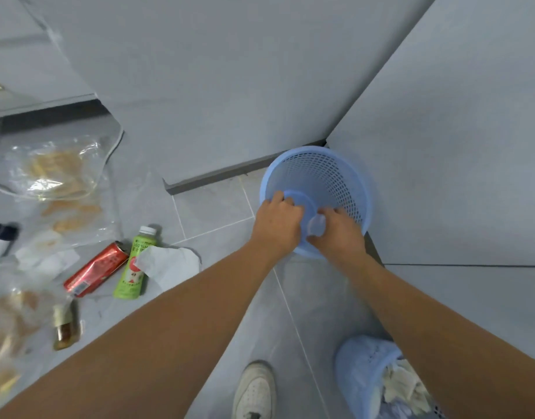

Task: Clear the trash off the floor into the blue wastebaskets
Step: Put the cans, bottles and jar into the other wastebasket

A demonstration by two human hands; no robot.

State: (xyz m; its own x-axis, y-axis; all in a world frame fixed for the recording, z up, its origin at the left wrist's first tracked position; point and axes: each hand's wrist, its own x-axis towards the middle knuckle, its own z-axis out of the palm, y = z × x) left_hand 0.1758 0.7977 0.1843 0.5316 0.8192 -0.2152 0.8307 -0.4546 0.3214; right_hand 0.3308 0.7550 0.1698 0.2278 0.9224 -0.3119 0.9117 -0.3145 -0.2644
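Note:
A blue mesh wastebasket (pixel 335 173) stands on the floor in the wall corner. My left hand (pixel 277 222) is curled over its near-left rim. My right hand (pixel 340 237) is over the near rim, fingers closed on a small pale translucent round piece (pixel 317 225) held above the basket's inside. A second blue wastebasket (pixel 360 376) with crumpled paper in it sits at the bottom right. Trash lies on the floor to the left: a red can (pixel 94 270), a green bottle (pixel 133 264) and a white paper (pixel 172 264).
Farther left lie clear plastic bags (pixel 57 173) with brownish contents, a small amber bottle (pixel 65 328) and a black-and-white tube (pixel 0 240). Grey walls close in behind and right of the basket. My white shoe (pixel 254 391) stands on the grey tiles.

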